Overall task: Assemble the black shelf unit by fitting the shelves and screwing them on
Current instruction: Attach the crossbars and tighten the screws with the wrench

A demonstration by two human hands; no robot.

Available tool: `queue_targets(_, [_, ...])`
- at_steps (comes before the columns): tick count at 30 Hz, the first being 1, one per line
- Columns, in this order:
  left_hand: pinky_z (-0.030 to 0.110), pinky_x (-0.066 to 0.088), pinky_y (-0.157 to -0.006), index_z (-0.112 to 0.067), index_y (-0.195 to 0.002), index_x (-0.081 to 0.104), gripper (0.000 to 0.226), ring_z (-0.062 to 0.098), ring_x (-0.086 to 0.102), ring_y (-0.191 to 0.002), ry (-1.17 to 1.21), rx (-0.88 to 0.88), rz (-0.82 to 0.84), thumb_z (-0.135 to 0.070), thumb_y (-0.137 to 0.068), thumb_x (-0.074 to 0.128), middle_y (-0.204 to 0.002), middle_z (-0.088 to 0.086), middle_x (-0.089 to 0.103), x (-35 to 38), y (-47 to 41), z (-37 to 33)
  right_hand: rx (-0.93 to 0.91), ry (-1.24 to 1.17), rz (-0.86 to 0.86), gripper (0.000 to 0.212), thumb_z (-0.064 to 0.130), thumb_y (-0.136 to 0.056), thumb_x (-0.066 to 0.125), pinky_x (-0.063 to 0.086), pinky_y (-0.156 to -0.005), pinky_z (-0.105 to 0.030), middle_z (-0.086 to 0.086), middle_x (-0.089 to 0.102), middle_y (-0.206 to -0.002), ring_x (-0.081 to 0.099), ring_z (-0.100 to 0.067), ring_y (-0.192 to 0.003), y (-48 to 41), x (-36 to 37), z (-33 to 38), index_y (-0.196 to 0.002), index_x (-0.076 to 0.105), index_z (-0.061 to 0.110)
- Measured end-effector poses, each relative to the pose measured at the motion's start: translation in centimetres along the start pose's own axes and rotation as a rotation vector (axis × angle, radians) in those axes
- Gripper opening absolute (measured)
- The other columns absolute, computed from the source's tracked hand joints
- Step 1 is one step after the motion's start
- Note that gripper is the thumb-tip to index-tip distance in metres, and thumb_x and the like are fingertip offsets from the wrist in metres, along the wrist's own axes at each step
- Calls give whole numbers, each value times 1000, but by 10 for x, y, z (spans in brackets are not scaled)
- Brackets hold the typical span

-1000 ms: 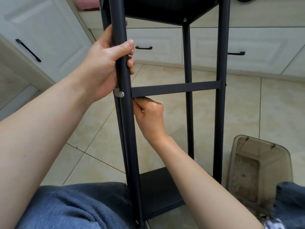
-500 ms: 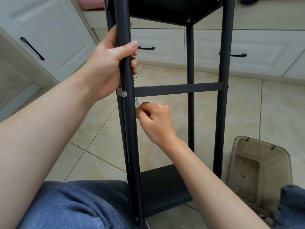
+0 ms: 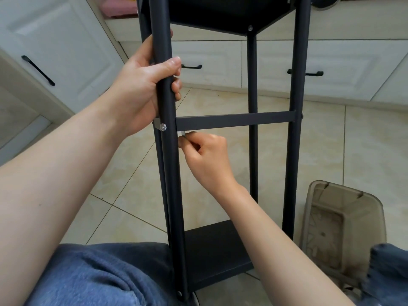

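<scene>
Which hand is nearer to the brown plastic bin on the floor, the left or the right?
The right hand. It pinches a small silver piece under the crossbar, up and left of the bin. The left hand grips the front post, higher and farther left.

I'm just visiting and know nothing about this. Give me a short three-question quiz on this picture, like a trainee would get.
1. True or false: the left hand grips the front post above the crossbar.
2. Fill in: the clear plastic bin stands on the person's ____ side.
3. Where does the right hand pinch a small silvery piece? A just under the crossbar's left end; B atop the upper shelf; C against a cabinet handle.
Key: 1 true; 2 right; 3 A.
</scene>
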State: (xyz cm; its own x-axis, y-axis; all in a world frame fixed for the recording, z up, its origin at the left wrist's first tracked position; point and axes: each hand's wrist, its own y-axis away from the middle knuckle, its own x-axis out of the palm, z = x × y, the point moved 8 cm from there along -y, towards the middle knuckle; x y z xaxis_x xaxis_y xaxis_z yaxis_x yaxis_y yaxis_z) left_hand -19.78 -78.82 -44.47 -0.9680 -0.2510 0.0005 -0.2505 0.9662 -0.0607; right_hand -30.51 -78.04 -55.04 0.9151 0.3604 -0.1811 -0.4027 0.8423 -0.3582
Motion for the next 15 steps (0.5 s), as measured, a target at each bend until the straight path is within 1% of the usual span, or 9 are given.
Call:
queue_targets(2, [28,48,-68,-30,-131,53,37,13,52,-64,2,2,5,-8,-101,54,-80,-3,53,1,-1,0,-11,-5,-10,33,7,-93,62,30,-53,-29,-8,48,-51,36,-23,-52,0,1,-1,-61,61,-1])
queue_targets(3, [28,48,-68,-30,-130,53,37,13,52,-64,3,3,6,-8,-101,54,-80,-3,52,1,-1,0,-17,-13,-18,33,6,-94,61,32,-53,-30,-9,50,-51,38,-24,-52,0,1,-2,-62,62,-2])
queue_targets(6, [28,47,-68,-30,-130,53,37,13,52,-64,3,8,9,-8,-100,55,-80,-3,52,2,-2,0,-25,-60,-44,31,5,-95,60,48,-58,-41,-13,58,-55,52,-31,-54,1,5,-5,-66,65,-4])
queue_targets(7, [28,47,-68,-29,-130,53,37,13,52,-64,4,8,11,-8,-100,55,-80,-3,52,2,-1,0,-31,-67,-60,30,4,-95,61,50,-59,-43,-12,61,-56,57,-31,-54,1,5,-6,-66,66,-4])
queue_targets(8, [28,47,-68,-29,-131,53,37,13,52,-64,5,8,13,-8,-100,55,-80,-3,52,3,-1,0,-43,-70,-81,30,3,-94,61,50,-59,-40,-10,63,-57,60,-27,-54,1,5,-6,-66,67,-3])
queue_targets(9, [28,47,-68,-29,-131,53,37,13,52,-64,7,6,13,-8,-100,55,-81,-3,52,2,-1,0,-55,-71,-98,30,3,-94,62,50,-58,-35,-9,64,-57,61,-23,-53,2,6,-7,-65,67,-2])
queue_targets(12, [28,47,-69,-29,-132,53,37,13,52,-64,8,0,10,-9,-101,55,-81,-2,51,1,-1,1,-69,-85,-125,30,2,-94,62,40,-58,-13,-5,62,-56,57,-12,-52,2,7,-9,-65,66,-2])
queue_targets(13, [28,46,-69,-29,-132,52,37,13,52,-64,8,0,10,-9,-101,55,-81,-2,50,1,-1,1,-74,-86,-136,29,2,-94,62,36,-58,-8,0,59,-55,55,-7,-51,2,8,-8,-65,67,-2])
queue_targets(15, [28,45,-69,-29,-131,52,37,13,52,-64,15,-2,11,-8,-101,55,-81,-1,50,1,-1,1,-105,-82,-168,28,-3,-92,63,32,-57,-2,16,46,-54,50,3,-50,1,8,-6,-65,66,-1])
